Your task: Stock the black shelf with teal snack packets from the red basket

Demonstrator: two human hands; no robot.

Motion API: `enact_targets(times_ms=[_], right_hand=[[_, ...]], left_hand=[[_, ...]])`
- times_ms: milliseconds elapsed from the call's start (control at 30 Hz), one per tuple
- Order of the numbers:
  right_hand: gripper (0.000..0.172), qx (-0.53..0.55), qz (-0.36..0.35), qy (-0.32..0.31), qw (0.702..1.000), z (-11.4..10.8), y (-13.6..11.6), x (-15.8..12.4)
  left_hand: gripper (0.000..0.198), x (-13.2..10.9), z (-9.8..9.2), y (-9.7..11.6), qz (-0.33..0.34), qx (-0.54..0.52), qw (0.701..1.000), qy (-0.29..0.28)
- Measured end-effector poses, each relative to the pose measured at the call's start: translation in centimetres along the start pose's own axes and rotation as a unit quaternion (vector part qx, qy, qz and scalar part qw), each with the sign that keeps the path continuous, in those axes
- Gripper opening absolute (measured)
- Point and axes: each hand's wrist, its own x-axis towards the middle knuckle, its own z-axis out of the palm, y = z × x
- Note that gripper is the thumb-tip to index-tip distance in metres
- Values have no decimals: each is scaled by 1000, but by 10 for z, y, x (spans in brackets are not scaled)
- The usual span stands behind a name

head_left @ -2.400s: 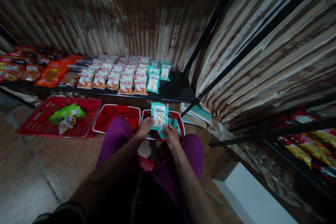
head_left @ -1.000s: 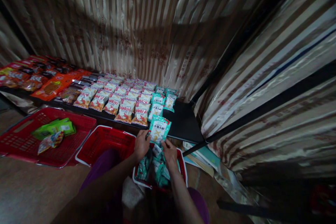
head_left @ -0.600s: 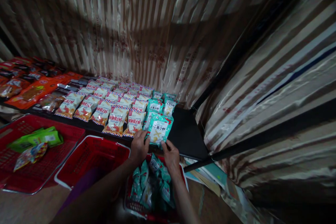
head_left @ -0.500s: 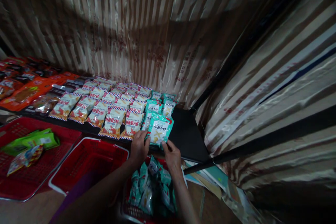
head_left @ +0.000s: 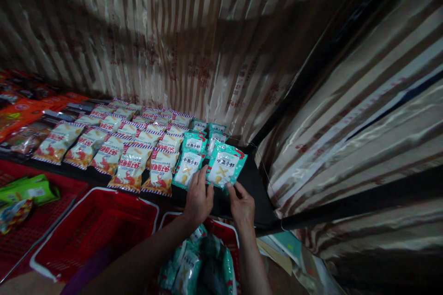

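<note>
A teal and white snack bag point(head_left: 225, 167) lies tilted over the front right of the black shelf, its printed front facing me. My left hand point(head_left: 199, 197) is closed at the bag's lower left corner, fingers along its edge. My right hand point(head_left: 242, 203) pinches the lower right edge between thumb and fingers. Just left of it, a matching teal bag point(head_left: 188, 168) rests on the shelf, close to my left fingertips. Behind are several more teal bags point(head_left: 194, 142). Below my forearms, a red basket point(head_left: 232, 238) contains more teal bags, partly in shadow.
Rows of white and orange snack bags point(head_left: 128, 166) fill the shelf to the left, with orange packs point(head_left: 17, 115) beyond. A red basket point(head_left: 104, 226) and another with green packs point(head_left: 41, 189) stand below. A dark pole point(head_left: 339, 193) crosses at right; striped sheeting point(head_left: 200, 46) hangs behind.
Both hands and the held teal bag have moved right, uncovering the front of the teal bag beside it. The view has shifted slightly, so the shelf's left goods sit farther left.
</note>
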Motion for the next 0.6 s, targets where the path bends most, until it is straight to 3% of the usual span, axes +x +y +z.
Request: enact_targets(times_ms=[100,300,600], right_hand=[[50,3,7,13,1000,-2,1,5],[48,6,27,-36,999,4,4,3],[52,-15,18,23,999,11,20,20]], left_hand=[[52,-5,6,0,20,-9,1000,-5],[52,-16,0,-11,48,27,998,1],[59,3,21,-10,59,29,997,-50]])
